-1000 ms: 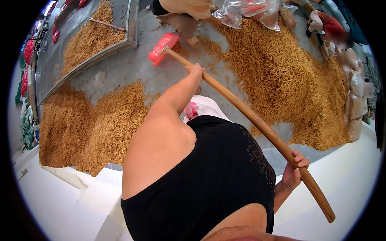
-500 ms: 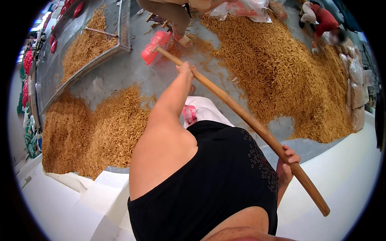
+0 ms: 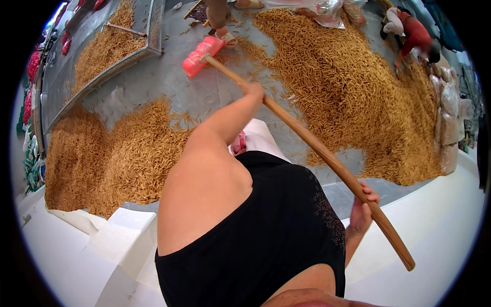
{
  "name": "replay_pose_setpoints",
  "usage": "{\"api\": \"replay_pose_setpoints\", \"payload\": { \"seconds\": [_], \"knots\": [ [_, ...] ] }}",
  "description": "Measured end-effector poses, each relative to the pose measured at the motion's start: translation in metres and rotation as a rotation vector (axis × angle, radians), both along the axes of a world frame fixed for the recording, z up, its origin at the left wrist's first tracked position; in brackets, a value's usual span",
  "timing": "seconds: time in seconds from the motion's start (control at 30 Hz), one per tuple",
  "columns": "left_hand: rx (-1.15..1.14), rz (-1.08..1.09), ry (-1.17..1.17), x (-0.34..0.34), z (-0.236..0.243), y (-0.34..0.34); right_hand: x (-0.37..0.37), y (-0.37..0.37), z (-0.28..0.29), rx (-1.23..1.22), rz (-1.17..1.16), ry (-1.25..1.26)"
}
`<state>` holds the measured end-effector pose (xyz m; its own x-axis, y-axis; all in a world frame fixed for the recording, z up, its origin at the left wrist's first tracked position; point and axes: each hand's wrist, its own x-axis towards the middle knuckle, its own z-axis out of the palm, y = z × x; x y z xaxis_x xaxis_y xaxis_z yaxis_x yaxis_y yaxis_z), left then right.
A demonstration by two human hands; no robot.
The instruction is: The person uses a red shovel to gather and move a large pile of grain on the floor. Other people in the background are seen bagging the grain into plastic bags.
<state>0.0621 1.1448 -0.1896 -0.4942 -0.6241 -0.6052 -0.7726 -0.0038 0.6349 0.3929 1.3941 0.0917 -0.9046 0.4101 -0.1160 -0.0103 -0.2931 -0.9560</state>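
A long-handled broom with a pinkish-red head [image 3: 200, 57] and a wooden handle [image 3: 312, 140] runs slantwise across my body. Its head rests on or just over the grey floor, beside another person's sandalled foot [image 3: 225, 37]. My left hand [image 3: 253, 92] is closed round the handle's upper part, with the arm stretched ahead of me. Lower down, by my right side, my right hand [image 3: 362, 210] wraps the handle near its butt end. Brown stick-shaped pieces lie heaped in a left pile [image 3: 146, 158] and a larger right pile [image 3: 353, 97].
At the upper left stands a metal-edged tray [image 3: 115, 84] holding more sticks [image 3: 110, 48]. A person in red [image 3: 417, 36] bends over the right pile's far end. Filled clear bags [image 3: 449, 123] line the right edge. A white ledge [image 3: 123, 240] lies at near left.
The broom head has shifted slightly rightward. My left hand has moved right and sits farther from the head along the handle. The person in front has stepped back, and my view has shifted slightly.
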Motion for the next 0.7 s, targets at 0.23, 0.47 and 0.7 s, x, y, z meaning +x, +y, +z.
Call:
{"api": "replay_pose_setpoints", "payload": {
  "seconds": [0.23,0.47,0.7],
  "knots": [
    [0.501,-0.336,-0.207,0.116,0.082,0.148,0.078,0.084,0.112,0.133,-0.417,0.277],
    [0.924,-0.368,-0.2,0.151,0.161,0.208,0.131,0.096,0.19,0.377,-0.453,0.584],
    [0.622,-0.424,-0.2,0.137,0.148,0.154,0.125,0.094,0.13,0.12,-0.43,0.497]
  ]
}}
